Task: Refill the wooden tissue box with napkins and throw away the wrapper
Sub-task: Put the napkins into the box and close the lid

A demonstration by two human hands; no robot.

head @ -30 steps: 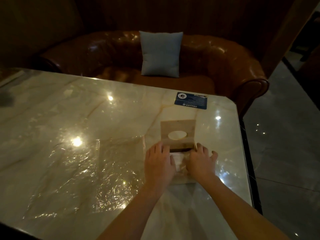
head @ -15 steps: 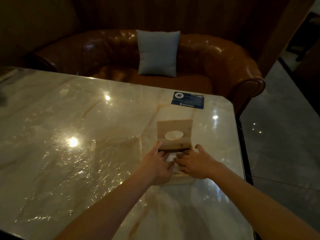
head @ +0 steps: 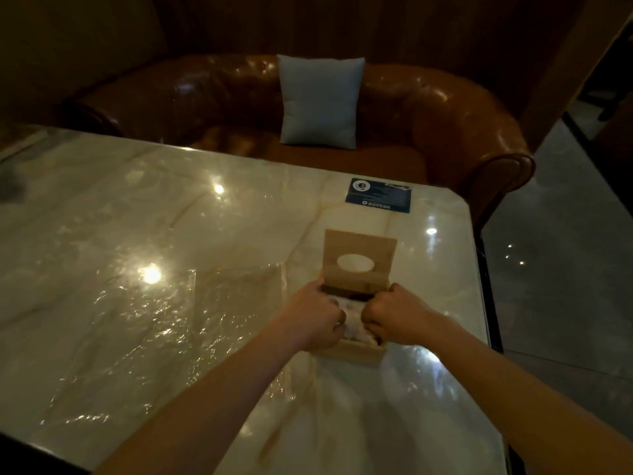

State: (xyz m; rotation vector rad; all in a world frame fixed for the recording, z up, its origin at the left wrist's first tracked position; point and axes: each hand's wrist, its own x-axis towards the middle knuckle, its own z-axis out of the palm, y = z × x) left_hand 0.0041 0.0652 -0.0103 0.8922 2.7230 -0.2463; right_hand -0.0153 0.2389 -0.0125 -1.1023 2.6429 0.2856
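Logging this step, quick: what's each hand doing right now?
Left hand: curled shut at the box's left side, pressing on the napkins.
Right hand: curled shut at the right side, same.

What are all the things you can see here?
wooden tissue box: one, light wood, on the table near its right edge, lid tipped up.
napkins: a white stack, inside the box.
wrapper: one, clear plastic, flat on the table left of the box.
card: one, dark blue, far right of the table.
table: one, pale marble.
sofa: one, brown leather, behind the table.
cushion: one, grey-blue, on the sofa.
left hand, right hand: fingers curled, at the box sides.
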